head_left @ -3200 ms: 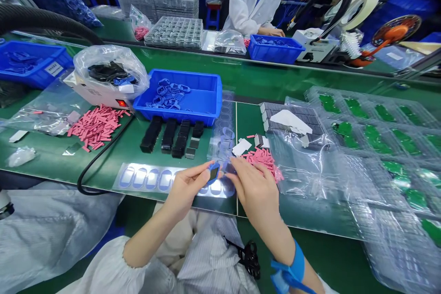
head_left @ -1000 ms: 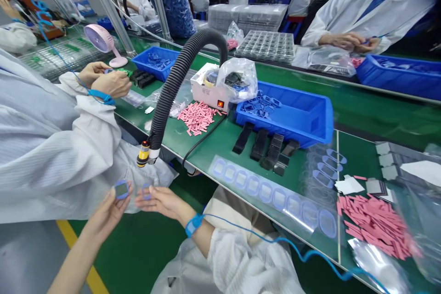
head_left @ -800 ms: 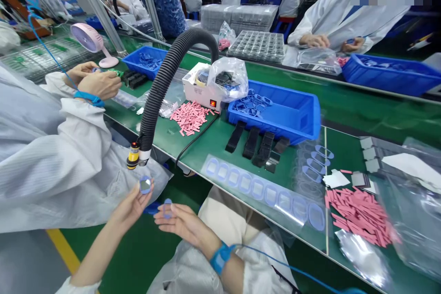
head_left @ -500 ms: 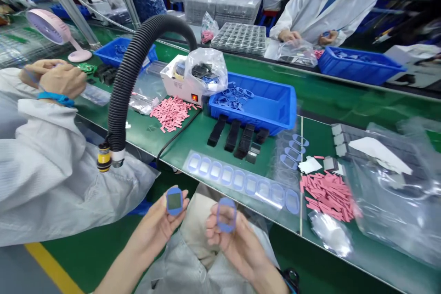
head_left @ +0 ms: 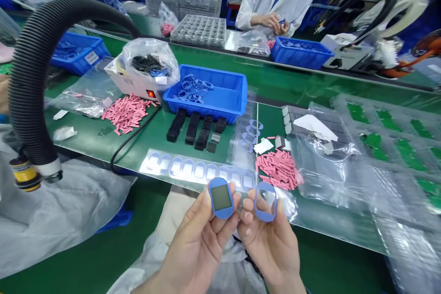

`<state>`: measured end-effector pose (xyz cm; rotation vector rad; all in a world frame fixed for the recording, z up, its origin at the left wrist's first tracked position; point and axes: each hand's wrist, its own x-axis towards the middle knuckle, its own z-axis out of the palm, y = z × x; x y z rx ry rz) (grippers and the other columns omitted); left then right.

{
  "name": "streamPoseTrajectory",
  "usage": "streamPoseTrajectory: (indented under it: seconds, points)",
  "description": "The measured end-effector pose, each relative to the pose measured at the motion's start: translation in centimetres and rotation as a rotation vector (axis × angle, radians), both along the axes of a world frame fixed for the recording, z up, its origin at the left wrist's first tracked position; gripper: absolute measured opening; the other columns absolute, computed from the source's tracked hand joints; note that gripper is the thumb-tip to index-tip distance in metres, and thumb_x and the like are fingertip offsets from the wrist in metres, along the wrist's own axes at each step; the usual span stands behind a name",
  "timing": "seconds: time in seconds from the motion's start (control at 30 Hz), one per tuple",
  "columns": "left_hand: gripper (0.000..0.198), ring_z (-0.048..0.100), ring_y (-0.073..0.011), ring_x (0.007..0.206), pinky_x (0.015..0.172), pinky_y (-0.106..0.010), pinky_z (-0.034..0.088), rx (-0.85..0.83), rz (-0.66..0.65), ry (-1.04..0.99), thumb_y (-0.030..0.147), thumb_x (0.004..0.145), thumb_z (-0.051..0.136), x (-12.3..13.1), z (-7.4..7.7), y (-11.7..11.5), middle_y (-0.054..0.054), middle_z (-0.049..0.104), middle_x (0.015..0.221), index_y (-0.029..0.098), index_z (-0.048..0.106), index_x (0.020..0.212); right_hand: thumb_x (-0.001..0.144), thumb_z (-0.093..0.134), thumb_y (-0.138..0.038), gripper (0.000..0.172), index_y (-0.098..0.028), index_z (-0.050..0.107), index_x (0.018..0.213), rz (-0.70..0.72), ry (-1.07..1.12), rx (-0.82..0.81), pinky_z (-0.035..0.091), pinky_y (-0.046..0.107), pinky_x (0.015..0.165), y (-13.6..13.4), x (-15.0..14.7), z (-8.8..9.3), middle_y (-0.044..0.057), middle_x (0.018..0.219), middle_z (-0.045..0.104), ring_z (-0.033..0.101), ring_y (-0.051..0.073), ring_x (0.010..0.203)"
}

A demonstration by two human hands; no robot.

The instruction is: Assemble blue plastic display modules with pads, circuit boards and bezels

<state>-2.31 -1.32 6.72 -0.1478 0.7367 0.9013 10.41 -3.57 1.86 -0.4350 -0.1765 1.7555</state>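
Head view: one blue-framed screen (head_left: 221,197), dark panel facing up, held at the near edge of the table (head_left: 155,140). It is gripped at its rim between thumb and fingers of the left hand (head_left: 198,234), presumably so that the panel is kept free of fingermarks. One blue ring (head_left: 264,216), its middle see-through, is held close beside it, apart, by the thumb and fingers of the right hand (head_left: 268,245); whether film spans the opening cannot be told. Both pieces are tilted toward the wearer, probably for easy viewing.

Along the near edge: one clear strip (head_left: 177,177) bearing a row of blue-outlined pieces, likely laid there for short reach. Behind it, black stacks (head_left: 191,129), set in short columns, apparently for counting or picking.

Containers: one blue bin (head_left: 229,96), toward the far edge, with blue frames (head_left: 193,91) gathered at its left end and its right end largely bare. Left of it, one clear bag (head_left: 132,48), dark and blue pieces inside, rested on a white box (head_left: 129,83). Toward the right edge, clear trays (head_left: 401,126), compartmented, with green boards (head_left: 375,145) separated, presumably against rubbing. Pink strips (head_left: 278,167) are heaped loose, beside the seam.
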Motion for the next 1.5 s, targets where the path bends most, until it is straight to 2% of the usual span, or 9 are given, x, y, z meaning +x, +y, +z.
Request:
streamPoseTrajectory:
  seconds: [0.23,0.4,0.6,0.7,0.8,0.87,0.97,1.17,1.5]
  points:
    - [0.030,0.073,-0.0110,0.080,0.072,-0.019,0.059,-0.119,0.040,0.046,0.016,0.096,0.042,1.9,1.1,0.4,-0.005,0.079,0.088,0.012,0.071,0.090,0.079,0.068,-0.038,0.023,-0.020,0.073,0.093,-0.137,-0.104,-0.039,0.057,0.012,0.068,-0.5,1.3,0.6,0.002,0.089,0.076,0.072,0.010,0.076]
    - [0.027,0.072,-0.0107,0.085,0.077,-0.019,0.058,-0.065,0.052,-0.014,0.017,0.095,0.045,2.2,0.2,0.1,-0.002,0.078,0.095,0.017,0.072,0.092,0.080,0.066,-0.045,0.029,-0.025,0.071,0.100,-0.215,-0.355,-0.036,0.059,0.016,0.065,-1.0,1.9,0.9,0.004,0.090,0.075,0.073,0.013,0.074]
    - [0.022,0.069,-0.0145,0.098,0.086,-0.021,0.053,0.121,0.044,0.011,0.034,0.084,0.062,2.3,-1.5,-0.4,-0.002,0.076,0.102,0.022,0.072,0.100,0.080,0.065,-0.044,0.027,-0.027,0.070,0.100,-0.384,-0.855,0.112,0.062,0.029,0.067,-1.6,2.1,1.5,0.006,0.094,0.075,0.073,0.021,0.080]
    - [0.028,0.065,-0.0172,0.105,0.089,-0.023,0.051,0.213,0.067,0.139,0.042,0.079,0.067,2.5,-1.8,-0.3,-0.001,0.076,0.104,0.025,0.073,0.100,0.082,0.066,-0.034,0.030,-0.027,0.066,0.111,-0.498,-1.269,0.169,0.061,0.035,0.074,-2.0,1.5,1.6,0.005,0.103,0.073,0.071,0.024,0.090]
    - [0.031,0.063,-0.0216,0.110,0.096,-0.029,0.047,0.276,0.085,0.292,0.046,0.074,0.070,2.7,-2.0,-0.3,-0.002,0.075,0.106,0.025,0.075,0.097,0.082,0.066,-0.022,0.040,-0.030,0.060,0.121,-0.573,-1.707,0.280,0.060,0.031,0.075,-2.1,0.7,1.8,0.002,0.106,0.072,0.071,0.023,0.089]
    - [0.034,0.061,-0.0253,0.113,0.102,-0.035,0.043,0.284,0.074,0.374,0.048,0.070,0.072,2.8,-2.4,-0.4,-0.003,0.075,0.107,0.026,0.075,0.095,0.085,0.063,-0.018,0.045,-0.033,0.055,0.126,-0.585,-1.852,0.374,0.059,0.027,0.075,-1.8,0.2,2.0,-0.001,0.107,0.071,0.071,0.021,0.089]
    - [0.035,0.062,-0.0281,0.112,0.104,-0.040,0.041,0.324,0.060,0.450,0.049,0.067,0.074,2.7,-2.9,-0.7,-0.004,0.075,0.106,0.027,0.076,0.094,0.087,0.059,-0.016,0.049,-0.035,0.049,0.131,-0.586,-1.927,0.454,0.058,0.025,0.077,-1.2,-0.2,2.4,-0.003,0.109,0.070,0.071,0.019,0.090]
    - [0.030,0.064,-0.0267,0.107,0.098,-0.036,0.047,0.478,0.075,0.536,0.049,0.069,0.071,2.7,-3.3,-0.8,-0.004,0.076,0.103,0.027,0.077,0.089,0.088,0.058,-0.016,0.052,-0.034,0.044,0.134,-0.559,-1.988,0.496,0.058,0.025,0.079,-1.0,-0.4,2.8,-0.001,0.110,0.069,0.071,0.019,0.091]
    - [0.019,0.065,-0.0277,0.103,0.095,-0.043,0.049,0.612,0.166,0.565,0.042,0.070,0.072,2.5,-3.2,-1.0,-0.004,0.077,0.097,0.032,0.077,0.086,0.086,0.061,-0.020,0.047,-0.036,0.051,0.129,-0.593,-1.914,0.453,0.060,0.026,0.073,-1.3,-0.6,3.0,-0.002,0.108,0.070,0.072,0.020,0.085]
